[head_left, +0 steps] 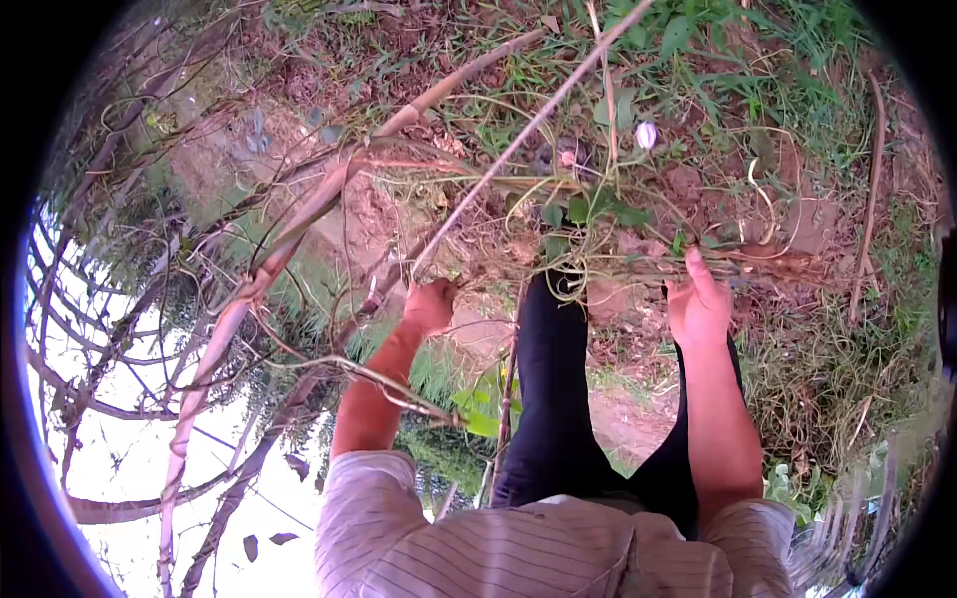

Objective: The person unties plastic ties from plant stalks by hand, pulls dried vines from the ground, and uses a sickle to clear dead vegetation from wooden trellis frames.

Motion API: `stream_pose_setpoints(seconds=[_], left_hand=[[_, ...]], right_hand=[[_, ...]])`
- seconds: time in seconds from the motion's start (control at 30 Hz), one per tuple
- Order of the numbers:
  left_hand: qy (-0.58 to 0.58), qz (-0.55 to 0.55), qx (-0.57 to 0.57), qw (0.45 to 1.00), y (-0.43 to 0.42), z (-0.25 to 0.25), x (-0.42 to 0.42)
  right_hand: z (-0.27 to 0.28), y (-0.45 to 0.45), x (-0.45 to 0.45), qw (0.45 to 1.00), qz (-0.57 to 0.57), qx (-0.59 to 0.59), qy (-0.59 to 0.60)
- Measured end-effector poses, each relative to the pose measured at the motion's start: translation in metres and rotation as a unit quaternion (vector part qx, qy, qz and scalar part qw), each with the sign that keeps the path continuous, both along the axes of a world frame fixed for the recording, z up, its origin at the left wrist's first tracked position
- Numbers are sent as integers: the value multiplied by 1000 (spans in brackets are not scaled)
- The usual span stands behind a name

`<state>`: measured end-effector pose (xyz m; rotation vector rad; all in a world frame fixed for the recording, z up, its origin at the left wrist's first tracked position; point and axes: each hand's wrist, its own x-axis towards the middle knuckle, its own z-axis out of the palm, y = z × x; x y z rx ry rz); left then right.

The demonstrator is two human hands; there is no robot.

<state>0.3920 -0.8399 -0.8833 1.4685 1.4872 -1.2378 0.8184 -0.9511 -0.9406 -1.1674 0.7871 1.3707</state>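
Note:
My left hand is closed in a fist. A long, thin, pale stem runs from the top of this fist up to the upper right, and I take it to be in the grip. My right hand is at the edge of a tangle of vines. Its index finger points away from me and the other fingers are curled; whatever they hold is hidden. Between the hands, green and dry tendrils lie across the ground in front of my dark-trousered legs.
A thick, bent branch slants across the left side, with more bare branches against bright sky. One pale purple flower stands above the tangle. Grass and a dry stick are on the right.

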Motion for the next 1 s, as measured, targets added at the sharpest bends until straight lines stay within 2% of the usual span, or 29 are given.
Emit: stream_pose_setpoints(seconds=[0.07,0.13,0.17,0.2,0.27,0.3,0.33,0.4,0.43,0.47,0.53,0.57,0.6,0.67,0.7,0.73,0.77,0.83,0.9,0.93,0.97,1.0], left_hand=[[2,56,110,992,12,46,5],[-68,70,187,978,6,81,31],[-122,73,278,950,-3,86,21],[-213,-137,353,901,1,102,16],[-158,-58,336,927,18,142,43],[-78,-9,301,950,20,165,58],[-86,-11,318,944,20,181,65],[-79,68,383,918,9,222,72],[-61,165,377,909,3,244,78],[-73,168,391,902,-1,263,96],[-63,98,406,906,-39,309,122],[-42,160,414,895,-53,324,119],[-35,158,411,897,-52,351,120],[-76,207,464,858,-26,397,130],[-92,203,481,848,-11,412,146],[-102,213,491,839,-8,417,163],[-101,233,501,827,-20,429,174],[-87,313,481,814,-35,434,198],[-203,376,463,777,-30,464,245],[-247,253,503,789,-30,486,290],[-257,234,476,808,-19,502,311],[-245,281,479,795,-22,508,302]], right_hand=[[28,-12,7,1000,12,-10,-11],[51,2,13,994,7,35,-99],[70,9,25,997,20,27,-72],[77,4,29,995,17,57,-82],[120,18,46,992,29,65,-104],[139,24,55,990,23,80,-113],[155,26,61,984,34,107,-139],[190,20,63,975,48,137,-166],[198,17,63,961,91,153,-212],[204,20,64,941,132,172,-261],[233,37,60,937,147,209,-240],[254,47,56,942,149,192,-233],[275,44,59,946,155,170,-229],[291,59,58,950,125,187,-218],[302,56,60,943,145,186,-235],[308,52,59,935,176,179,-251],[312,55,66,898,229,184,-327],[311,48,74,911,227,165,-300],[323,84,81,903,200,192,-327],[334,93,93,894,292,141,-311],[344,67,86,879,366,102,-289],[355,42,80,855,442,68,-264]])
